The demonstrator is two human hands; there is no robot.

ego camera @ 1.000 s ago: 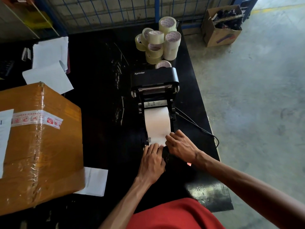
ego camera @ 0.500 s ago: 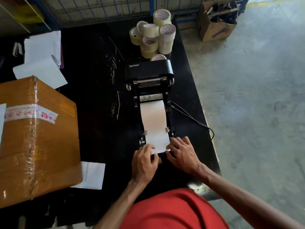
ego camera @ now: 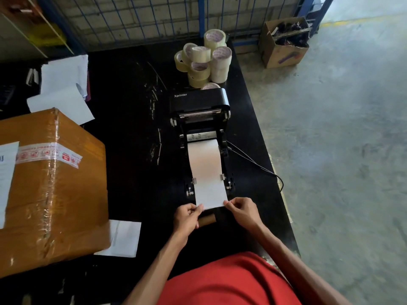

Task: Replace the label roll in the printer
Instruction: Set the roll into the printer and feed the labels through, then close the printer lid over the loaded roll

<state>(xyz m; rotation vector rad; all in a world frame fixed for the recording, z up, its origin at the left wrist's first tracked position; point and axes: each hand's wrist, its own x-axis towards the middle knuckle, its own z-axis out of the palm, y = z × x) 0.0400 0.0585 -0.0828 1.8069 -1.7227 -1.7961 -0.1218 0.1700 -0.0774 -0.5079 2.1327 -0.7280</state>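
Observation:
A black label printer (ego camera: 199,102) stands open on the black table (ego camera: 132,128), its lid tilted back. A white strip of label paper (ego camera: 207,172) runs from inside the printer toward me, between two grey side guides. My left hand (ego camera: 186,217) pinches the strip's near left corner. My right hand (ego camera: 242,211) pinches the near right corner. A brown cardboard core (ego camera: 207,220) lies on the table just under the strip's end, between my hands.
Several rolls of clear packing tape (ego camera: 204,60) are stacked behind the printer. A large taped cardboard box (ego camera: 50,188) sits at the left, with loose white papers (ego camera: 63,84) beyond it and a white paper sheet (ego camera: 123,238) beside it. The printer cable (ego camera: 253,164) trails to the table's right edge.
Both hands drew back toward me with the paper's end, so the strip now reaches past the printer's front. The brown core has come into view between them.

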